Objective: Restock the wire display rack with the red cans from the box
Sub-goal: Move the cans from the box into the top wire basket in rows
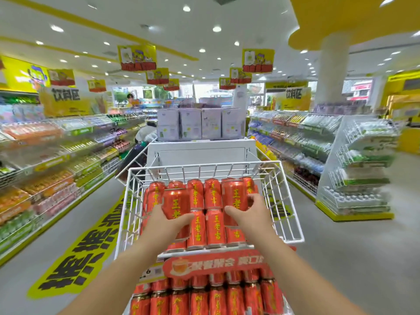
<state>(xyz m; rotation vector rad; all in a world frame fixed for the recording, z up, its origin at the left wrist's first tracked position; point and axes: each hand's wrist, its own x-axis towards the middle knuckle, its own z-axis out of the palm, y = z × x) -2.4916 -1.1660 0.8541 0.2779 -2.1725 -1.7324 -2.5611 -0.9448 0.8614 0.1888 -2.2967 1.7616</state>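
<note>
A white wire display rack (pixel 286 201) stands right in front of me, its top basket holding several upright red cans (pixel 212 194) with yellow characters. My left hand (pixel 169 220) grips one red can (pixel 176 204) over the basket's left side. My right hand (pixel 248 212) grips another red can (pixel 234 196) over the right side. A lower tier (pixel 204 296) below a red price sign is packed with more red cans. The box is out of view.
Drink shelves (pixel 56 169) line the aisle on the left, more shelves (pixel 295 146) on the right. A white wire stand of bottles (pixel 361 169) stands at right. Behind the rack is a white display with pale cartons (pixel 200 123). A person crouches at far left.
</note>
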